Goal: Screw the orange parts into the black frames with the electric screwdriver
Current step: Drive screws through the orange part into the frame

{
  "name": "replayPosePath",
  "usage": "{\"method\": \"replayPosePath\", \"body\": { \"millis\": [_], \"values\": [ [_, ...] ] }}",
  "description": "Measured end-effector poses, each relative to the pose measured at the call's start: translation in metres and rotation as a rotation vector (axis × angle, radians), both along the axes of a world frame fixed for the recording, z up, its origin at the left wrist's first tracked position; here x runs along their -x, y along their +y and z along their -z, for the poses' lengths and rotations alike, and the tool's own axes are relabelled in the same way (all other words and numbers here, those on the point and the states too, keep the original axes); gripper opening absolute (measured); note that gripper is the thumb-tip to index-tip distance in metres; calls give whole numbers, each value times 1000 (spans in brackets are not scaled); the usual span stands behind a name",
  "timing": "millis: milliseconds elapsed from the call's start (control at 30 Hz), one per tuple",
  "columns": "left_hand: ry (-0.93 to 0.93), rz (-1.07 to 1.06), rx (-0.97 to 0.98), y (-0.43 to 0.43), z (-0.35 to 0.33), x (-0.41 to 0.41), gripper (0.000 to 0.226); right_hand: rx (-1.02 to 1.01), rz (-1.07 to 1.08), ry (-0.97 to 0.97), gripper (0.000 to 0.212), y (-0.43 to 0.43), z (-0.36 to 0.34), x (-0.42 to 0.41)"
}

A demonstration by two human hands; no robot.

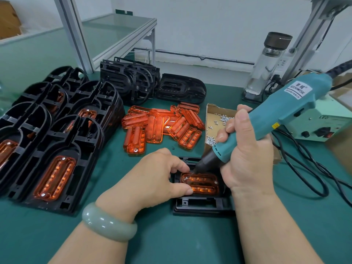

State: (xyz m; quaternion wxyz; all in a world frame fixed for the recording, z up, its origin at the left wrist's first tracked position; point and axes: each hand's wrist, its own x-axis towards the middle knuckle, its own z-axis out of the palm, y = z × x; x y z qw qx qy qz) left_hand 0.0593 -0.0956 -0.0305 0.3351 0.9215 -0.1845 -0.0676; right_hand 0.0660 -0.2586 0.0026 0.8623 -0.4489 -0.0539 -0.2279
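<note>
Left hand (152, 176), fingers curled, pinching orange part (204, 184) in black frame (202, 206), right hand (245, 159) gripping electric screwdriver (285, 111)

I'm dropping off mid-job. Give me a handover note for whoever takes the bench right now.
Left hand grips the black plastic frame, thumb on the translucent orange part seated in it.
Right hand holds the teal electric screwdriver, bit on the part's left screw; the right screw looks seated.
Done: stacked fitted frames at left.
Left: loose orange parts pile, empty black frames behind, screws in the cardboard tray.
</note>
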Motion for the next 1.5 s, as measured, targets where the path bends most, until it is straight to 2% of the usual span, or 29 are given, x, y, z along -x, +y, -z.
{"method": "replayPosePath", "body": {
  "millis": [1500],
  "values": [
    [2, 2, 6, -1, -3, 0, 46, 114, -132, -53, 14, 0, -4, 3]
  ]
}}
